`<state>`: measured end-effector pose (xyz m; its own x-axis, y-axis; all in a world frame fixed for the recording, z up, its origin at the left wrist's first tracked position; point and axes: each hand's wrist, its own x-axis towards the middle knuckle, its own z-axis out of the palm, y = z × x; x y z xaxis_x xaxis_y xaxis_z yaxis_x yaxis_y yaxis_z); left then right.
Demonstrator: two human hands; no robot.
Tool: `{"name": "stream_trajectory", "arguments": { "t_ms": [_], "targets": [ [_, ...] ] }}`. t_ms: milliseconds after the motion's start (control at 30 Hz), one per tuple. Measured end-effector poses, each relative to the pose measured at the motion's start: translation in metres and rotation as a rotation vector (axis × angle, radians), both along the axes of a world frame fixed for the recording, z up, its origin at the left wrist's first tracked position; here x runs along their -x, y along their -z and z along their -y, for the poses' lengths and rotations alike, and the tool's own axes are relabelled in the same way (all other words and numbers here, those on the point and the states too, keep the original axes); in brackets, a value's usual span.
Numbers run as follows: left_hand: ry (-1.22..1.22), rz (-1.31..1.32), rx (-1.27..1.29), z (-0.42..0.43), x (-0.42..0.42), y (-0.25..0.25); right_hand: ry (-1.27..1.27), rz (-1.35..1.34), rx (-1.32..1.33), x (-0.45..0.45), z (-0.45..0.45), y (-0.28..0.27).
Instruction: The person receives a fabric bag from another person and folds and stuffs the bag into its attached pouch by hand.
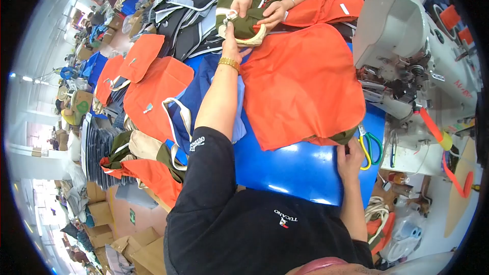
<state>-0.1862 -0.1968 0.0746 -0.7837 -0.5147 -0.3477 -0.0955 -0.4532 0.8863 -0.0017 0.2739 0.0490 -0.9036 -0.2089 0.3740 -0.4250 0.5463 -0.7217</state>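
Note:
My left hand (231, 46), with a gold watch on the wrist, reaches up and pinches the pale strap end of a green cloth piece (248, 26). A co-worker's two hands, one (242, 3) beside the strap and the other (274, 15) at the green cloth's right, hold the same piece. A large orange cloth (304, 84) lies over the blue work surface (290, 170). At its lower right corner, where green fabric shows beneath, my right hand (349, 162) grips the edge, its fingertips partly hidden. Scissors (370, 148) with green and yellow handles lie just right of that hand.
A sewing machine (402, 35) stands at the right. Orange flap pieces (158, 91) and a stack of grey panels (97, 147) are at the left. Black and grey pieces (191, 15) are piled at the top. Cardboard boxes (145, 249) sit on the floor, lower left.

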Motion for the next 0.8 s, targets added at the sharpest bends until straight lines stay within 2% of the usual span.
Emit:
{"name": "stream_trajectory", "arguments": {
  "t_ms": [300,500,600,800],
  "targets": [
    [0.042,0.108,-0.007,-0.007,-0.002,0.01,0.003,-0.004,0.008,0.0,0.001,0.0],
    [0.06,0.025,-0.022,-0.004,0.0,0.02,0.01,0.028,0.022,0.0,0.001,0.001],
    [0.042,0.042,-0.029,-0.012,-0.003,0.006,0.01,0.005,0.006,0.001,0.0,0.003],
    [-0.089,0.028,-0.019,-0.005,0.015,0.014,0.013,0.023,0.002,0.0,-0.001,0.002]
  ]
}}
